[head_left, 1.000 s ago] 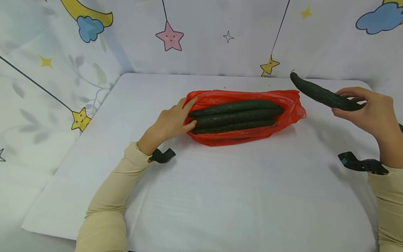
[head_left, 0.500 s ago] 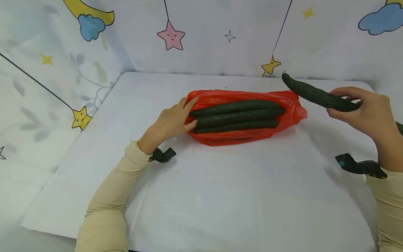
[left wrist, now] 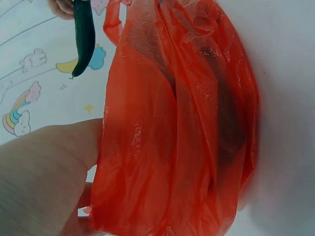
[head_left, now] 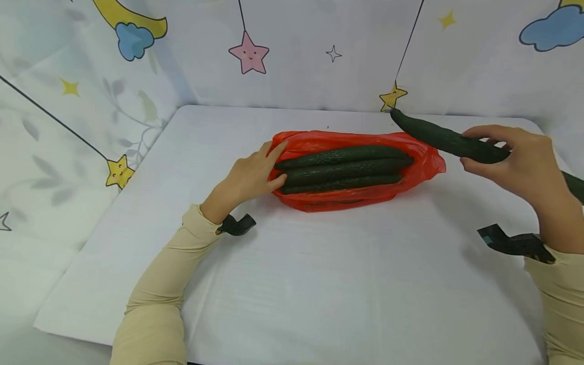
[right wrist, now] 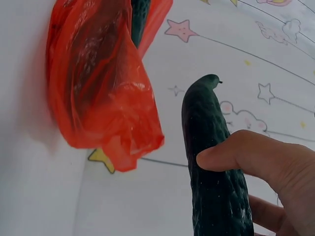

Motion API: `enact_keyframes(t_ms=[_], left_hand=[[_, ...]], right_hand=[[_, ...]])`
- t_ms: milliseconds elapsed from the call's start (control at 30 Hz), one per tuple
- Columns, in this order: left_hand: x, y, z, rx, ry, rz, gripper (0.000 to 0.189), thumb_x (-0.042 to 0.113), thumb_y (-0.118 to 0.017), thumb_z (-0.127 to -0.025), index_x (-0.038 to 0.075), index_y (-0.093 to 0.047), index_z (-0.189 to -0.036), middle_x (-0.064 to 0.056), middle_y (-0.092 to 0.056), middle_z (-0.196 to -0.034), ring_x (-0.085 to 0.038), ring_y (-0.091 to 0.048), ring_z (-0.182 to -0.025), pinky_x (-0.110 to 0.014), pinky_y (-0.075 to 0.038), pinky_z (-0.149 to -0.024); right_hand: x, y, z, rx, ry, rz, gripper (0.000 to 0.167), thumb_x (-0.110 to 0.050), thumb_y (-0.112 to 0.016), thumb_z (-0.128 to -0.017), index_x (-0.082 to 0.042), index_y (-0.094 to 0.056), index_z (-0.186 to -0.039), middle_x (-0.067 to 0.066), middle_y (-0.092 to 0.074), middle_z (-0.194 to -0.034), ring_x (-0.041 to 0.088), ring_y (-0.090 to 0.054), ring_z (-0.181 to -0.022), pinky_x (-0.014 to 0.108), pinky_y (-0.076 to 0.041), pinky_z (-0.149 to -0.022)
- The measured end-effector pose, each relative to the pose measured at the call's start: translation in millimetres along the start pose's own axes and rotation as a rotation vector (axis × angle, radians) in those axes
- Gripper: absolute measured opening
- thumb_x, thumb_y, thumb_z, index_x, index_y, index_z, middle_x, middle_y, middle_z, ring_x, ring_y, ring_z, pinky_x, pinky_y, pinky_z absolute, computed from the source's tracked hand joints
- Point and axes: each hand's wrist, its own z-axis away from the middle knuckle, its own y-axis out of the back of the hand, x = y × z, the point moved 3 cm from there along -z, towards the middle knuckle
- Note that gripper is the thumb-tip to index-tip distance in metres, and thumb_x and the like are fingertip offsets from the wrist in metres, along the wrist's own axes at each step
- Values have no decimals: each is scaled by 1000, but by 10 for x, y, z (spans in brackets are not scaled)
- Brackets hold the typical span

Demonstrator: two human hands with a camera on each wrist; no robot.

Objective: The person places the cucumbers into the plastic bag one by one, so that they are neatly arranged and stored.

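My right hand (head_left: 531,165) grips a dark green cucumber (head_left: 438,136) near one end, thumb on the near side and fingers on the far side. The cucumber is tilted above the table, its free tip reaching over the right end of a red plastic bag (head_left: 347,201). Several cucumbers (head_left: 349,167) lie side by side in the bag's opening. At the bag's left end, my left hand (head_left: 244,177) holds the rim between thumb and fingers. In the right wrist view, the thumb (right wrist: 231,152) presses on the cucumber; in the left wrist view, the bag hides most of my left fingers.
Another cucumber (head_left: 576,186) shows at the right edge, partly behind my right wrist. The bag lies on a white table (head_left: 319,284). Behind it hangs a pale cloth (head_left: 296,76) printed with stars and clouds. Each wrist carries a black device (head_left: 236,224).
My right hand has moved left with the cucumber, bringing its tip from beyond the bag's right end to above it. The left hand and the bag have stayed in place.
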Motion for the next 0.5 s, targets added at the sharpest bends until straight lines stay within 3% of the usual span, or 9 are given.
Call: enact_keyframes(t_ms=[233, 500], left_hand=[[-14, -14, 21, -2, -8, -11, 72, 34, -57, -95, 7, -25, -154, -22, -38, -146, -36, -62, -106, -46, -57, -64], [-12, -16, 12, 29, -22, -21, 71, 34, -58, -95, 8, -27, -153, -21, -40, -144, -36, -63, -104, -45, -57, -63]], right_hand=[[-94, -160, -53, -42, 30, -65, 46, 0, -80, -75, -4, -66, -119, 29, -65, -108, 40, -55, -92, 18, -33, -69], [-272, -275, -156, -98, 98, -104, 46, 0, -77, -78, -6, -66, -122, 25, -64, -114, 42, -55, -103, 54, -44, -79]])
